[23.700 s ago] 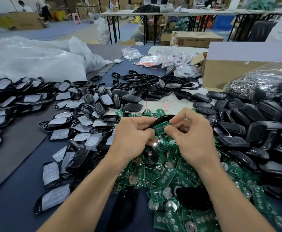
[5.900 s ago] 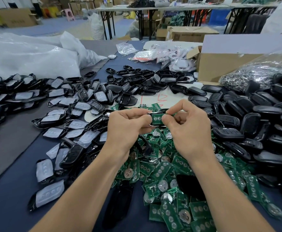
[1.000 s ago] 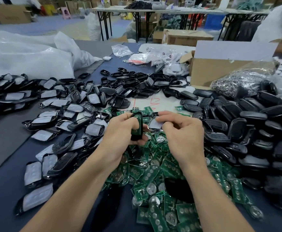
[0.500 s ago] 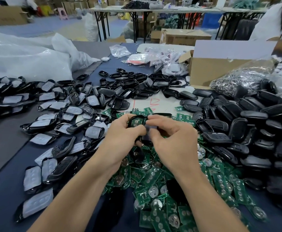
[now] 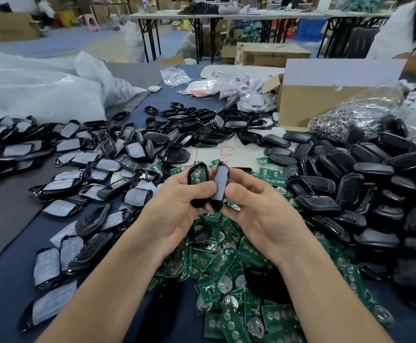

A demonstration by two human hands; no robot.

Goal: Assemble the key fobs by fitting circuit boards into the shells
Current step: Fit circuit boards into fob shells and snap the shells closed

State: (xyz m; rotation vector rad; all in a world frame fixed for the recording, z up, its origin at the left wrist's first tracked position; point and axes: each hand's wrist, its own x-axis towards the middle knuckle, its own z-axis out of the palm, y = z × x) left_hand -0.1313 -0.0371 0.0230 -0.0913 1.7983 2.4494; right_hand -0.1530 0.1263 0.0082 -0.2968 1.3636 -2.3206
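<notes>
My left hand [image 5: 177, 206] holds a black shell half [image 5: 197, 178] upright, with a green circuit board seated inside it. My right hand [image 5: 259, 206] holds a second black shell half [image 5: 220, 184] with a grey rubber pad, edge-on beside the first. The two halves touch along their near side, opened like a book. Below my hands lies a heap of loose green circuit boards [image 5: 226, 276] with round coin cells.
Shell halves with grey pads [image 5: 61, 174] spread across the left of the table. Black shell backs [image 5: 350, 184] pile up on the right. A cardboard box [image 5: 313, 100] and a bag of metal rings [image 5: 355, 115] stand behind, white plastic bags [image 5: 36, 87] at far left.
Over the last second my hands rose slightly and brought the padded half beside the board-loaded half; both now stand upright, side by side.
</notes>
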